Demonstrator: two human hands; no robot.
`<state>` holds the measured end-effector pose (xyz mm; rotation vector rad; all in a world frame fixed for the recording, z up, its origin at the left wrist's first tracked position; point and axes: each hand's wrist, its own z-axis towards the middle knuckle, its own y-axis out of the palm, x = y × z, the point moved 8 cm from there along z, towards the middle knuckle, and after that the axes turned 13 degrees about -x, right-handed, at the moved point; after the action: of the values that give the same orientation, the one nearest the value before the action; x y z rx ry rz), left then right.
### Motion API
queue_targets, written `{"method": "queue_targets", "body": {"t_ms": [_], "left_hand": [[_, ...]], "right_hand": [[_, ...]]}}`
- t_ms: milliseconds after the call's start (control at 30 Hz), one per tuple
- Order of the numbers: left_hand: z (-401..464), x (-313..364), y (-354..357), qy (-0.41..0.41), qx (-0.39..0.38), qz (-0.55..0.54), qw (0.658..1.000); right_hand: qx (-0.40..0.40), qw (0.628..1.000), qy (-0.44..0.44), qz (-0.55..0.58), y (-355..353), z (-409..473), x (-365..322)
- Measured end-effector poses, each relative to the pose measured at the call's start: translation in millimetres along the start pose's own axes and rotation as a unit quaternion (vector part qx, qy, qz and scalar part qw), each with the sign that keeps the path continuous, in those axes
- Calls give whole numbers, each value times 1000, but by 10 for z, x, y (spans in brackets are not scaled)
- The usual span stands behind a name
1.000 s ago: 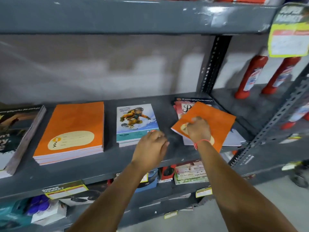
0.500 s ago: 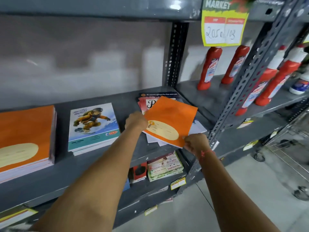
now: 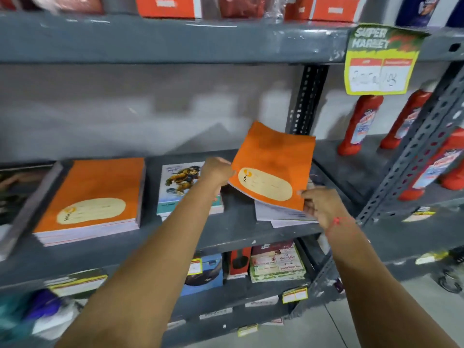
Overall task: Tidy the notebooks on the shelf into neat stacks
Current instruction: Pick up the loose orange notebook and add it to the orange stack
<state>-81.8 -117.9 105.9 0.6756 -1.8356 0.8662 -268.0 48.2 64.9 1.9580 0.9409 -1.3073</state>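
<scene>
Head view: the left hand (image 3: 216,172) has its fingers curled onto the left edge of an orange notebook (image 3: 275,164), pinching that edge, though the fingertips themselves are hidden behind the cover. The right hand (image 3: 320,205) grips the notebook's near right corner, thumb on top and the other fingers under it; a red thread circles that wrist. Between the two hands the orange notebook is lifted and tilted, far edge high, above the right part of the grey shelf (image 3: 175,237). Just below it lie loose pale notebooks (image 3: 281,216), fanned unevenly and poking over the shelf's near edge. To the left on the same shelf sits a stack with a cartoon cover (image 3: 182,187), partly crossed by the left forearm. Further left is a taller, squared stack of orange notebooks (image 3: 93,197), and at the far left edge a dark-covered pile, blurred. Right of the perforated upright, red bottles (image 3: 359,124) stand on the neighbouring shelf, under a yellow price tag (image 3: 380,61) hanging from the shelf above.
</scene>
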Motion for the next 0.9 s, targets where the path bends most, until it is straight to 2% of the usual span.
{"method": "queue_targets", "body": {"t_ms": [100, 267, 467, 633, 767, 900], "left_hand": [[-166, -30, -521, 19, 39, -17, 999], [-578, -406, -1671, 19, 110, -80, 991], [-1052, -1086, -2752, -39, 192, -93, 976], [-1161, -1560, -3168, -93, 235, -57, 966], [-1116, -1787, -3265, -121, 245, 62, 960], [-1055, -1781, -3252, -152, 173, 209, 951]], "right_hand": [[-26, 999, -26, -29, 468, 46, -199], [-98, 992, -52, -52, 1689, 104, -254], [-150, 969, -68, -186, 2999, 47, -65], [-151, 939, -48, -304, 3537, 3, 185], [-129, 917, -43, -374, 3648, 25, 413], [-100, 880, -65, -460, 3647, 2, 478]]}}
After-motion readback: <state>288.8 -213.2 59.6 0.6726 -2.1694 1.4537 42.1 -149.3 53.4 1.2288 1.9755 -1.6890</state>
